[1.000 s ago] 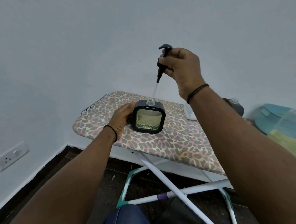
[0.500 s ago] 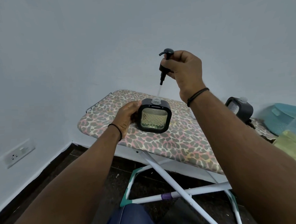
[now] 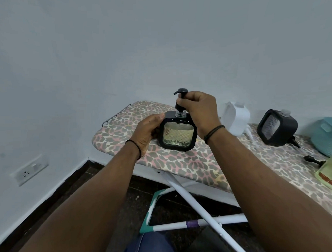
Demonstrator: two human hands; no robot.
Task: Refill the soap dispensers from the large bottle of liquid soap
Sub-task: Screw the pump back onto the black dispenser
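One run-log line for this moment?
left hand steadies dispenser | right hand grips pump at its neck | second dispenser uncapped

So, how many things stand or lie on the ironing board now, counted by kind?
Black soap dispensers: 2, one held by both hands, one open at right
White bottle: 1
Loose black pump: 1
Teal basket: 1
Green container: 1
Total: 6
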